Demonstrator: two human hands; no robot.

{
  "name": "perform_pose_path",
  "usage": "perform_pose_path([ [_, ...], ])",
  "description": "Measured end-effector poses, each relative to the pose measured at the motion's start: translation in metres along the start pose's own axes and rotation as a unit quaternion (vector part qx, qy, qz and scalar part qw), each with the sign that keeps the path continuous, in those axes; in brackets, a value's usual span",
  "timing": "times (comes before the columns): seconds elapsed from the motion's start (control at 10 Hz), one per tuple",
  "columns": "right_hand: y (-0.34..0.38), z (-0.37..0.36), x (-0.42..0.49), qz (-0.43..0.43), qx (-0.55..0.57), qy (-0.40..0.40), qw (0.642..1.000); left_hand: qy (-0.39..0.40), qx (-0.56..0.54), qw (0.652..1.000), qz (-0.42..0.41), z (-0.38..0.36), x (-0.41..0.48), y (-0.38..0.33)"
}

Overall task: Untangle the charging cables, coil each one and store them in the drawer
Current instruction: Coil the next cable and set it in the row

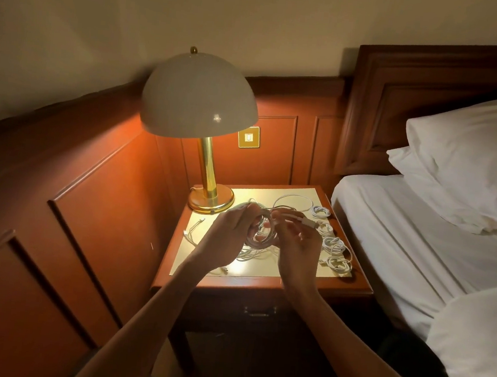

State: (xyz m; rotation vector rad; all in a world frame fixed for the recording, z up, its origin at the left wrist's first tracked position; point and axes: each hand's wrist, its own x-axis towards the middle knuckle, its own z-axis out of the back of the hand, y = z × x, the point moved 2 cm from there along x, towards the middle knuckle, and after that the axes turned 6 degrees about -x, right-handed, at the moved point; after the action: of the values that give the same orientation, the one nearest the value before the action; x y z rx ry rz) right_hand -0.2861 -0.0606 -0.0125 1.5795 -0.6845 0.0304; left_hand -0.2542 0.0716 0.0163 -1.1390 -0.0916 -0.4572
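Grips a part-wound coil (262, 236) in the left hand (228, 234), fingers curled round the loops, just above the surface (263, 282). Pinches the plug (309, 222) of a cable leading to the coil in the right hand (299, 248), thumb and fingertips closed on it, beside the coil. Below both hands, on the surface: a loose tangle (250, 256) of white cable, with a wide loop (293, 199) toward the back and stray ends (192, 228) at the left. Along the right edge, in a row from back to front: four bundles (334, 244), each wound tight and apart from the tangle. Under the top, a shut drawer (259, 303) with a metal handle. At the back left corner, a lit lamp (200, 103) on a brass base. To the right, just beside the surface, a bed (402, 238) with white pillows (469, 159).
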Motion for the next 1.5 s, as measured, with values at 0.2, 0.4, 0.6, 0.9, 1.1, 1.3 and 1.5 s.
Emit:
perform_pose_path([
  [0.2,0.008,0.012,0.013,-0.136,0.07,0.072,0.986,-0.041,0.053,0.997,0.024,0.004,-0.003,-0.005],
  [0.4,0.018,0.04,0.026,0.016,-0.204,0.141,0.969,-0.047,0.109,0.992,-0.04,-0.001,-0.004,-0.007],
  [0.6,0.021,0.043,0.025,0.251,-0.482,0.122,0.83,-0.045,0.079,0.994,-0.057,-0.005,-0.007,-0.012],
  [0.9,0.002,0.034,0.031,-0.076,-0.05,0.188,0.978,-0.029,0.004,0.999,0.026,-0.005,-0.004,-0.017],
  [1.1,-0.006,0.033,0.033,-0.175,0.046,0.25,0.951,-0.042,0.095,0.988,-0.115,-0.002,-0.006,-0.016],
  [1.3,-0.007,0.026,0.033,-0.283,0.153,0.267,0.909,-0.048,0.131,0.983,-0.122,0.004,0.002,-0.014],
  [1.5,-0.005,0.022,0.028,-0.352,0.234,0.241,0.874,-0.097,0.148,0.976,-0.128,0.0,0.006,-0.01],
])
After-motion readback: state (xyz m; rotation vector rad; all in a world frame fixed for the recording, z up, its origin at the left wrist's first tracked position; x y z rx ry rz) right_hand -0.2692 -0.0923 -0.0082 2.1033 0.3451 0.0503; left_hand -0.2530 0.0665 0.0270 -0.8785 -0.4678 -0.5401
